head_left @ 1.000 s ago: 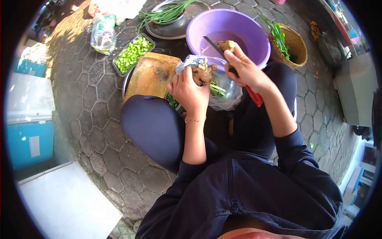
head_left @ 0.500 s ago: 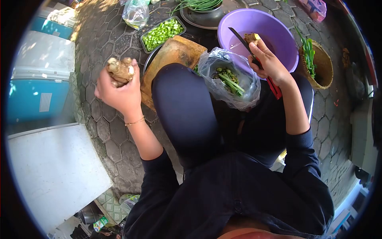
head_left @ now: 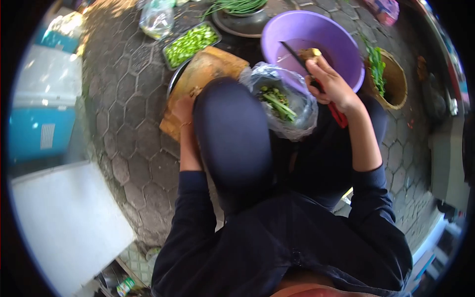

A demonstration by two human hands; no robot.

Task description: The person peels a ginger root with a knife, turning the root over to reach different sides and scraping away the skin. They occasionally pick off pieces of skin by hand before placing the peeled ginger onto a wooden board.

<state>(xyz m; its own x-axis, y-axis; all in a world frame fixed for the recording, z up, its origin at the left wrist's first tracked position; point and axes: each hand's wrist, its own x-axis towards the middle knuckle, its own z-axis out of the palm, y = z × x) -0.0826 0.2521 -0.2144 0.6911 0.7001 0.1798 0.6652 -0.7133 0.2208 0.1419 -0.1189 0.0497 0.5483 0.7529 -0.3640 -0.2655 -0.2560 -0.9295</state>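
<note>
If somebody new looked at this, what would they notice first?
Probably the big round purple plastic basin, at the top, right of centre. Then the right hand by the basin's near edge, gripping a dark-bladed, red-handled knife and a lumpy brown root piece. Bright green chopped pieces fill a clear rectangular tray at upper left.

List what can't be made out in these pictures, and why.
Head view:
Left hand: fingers mostly hidden behind the raised knee.
Root beside it: mostly hidden there too.
Knife: handle partly covered by the right hand.
Pink bag: cut off by the top edge.
</note>
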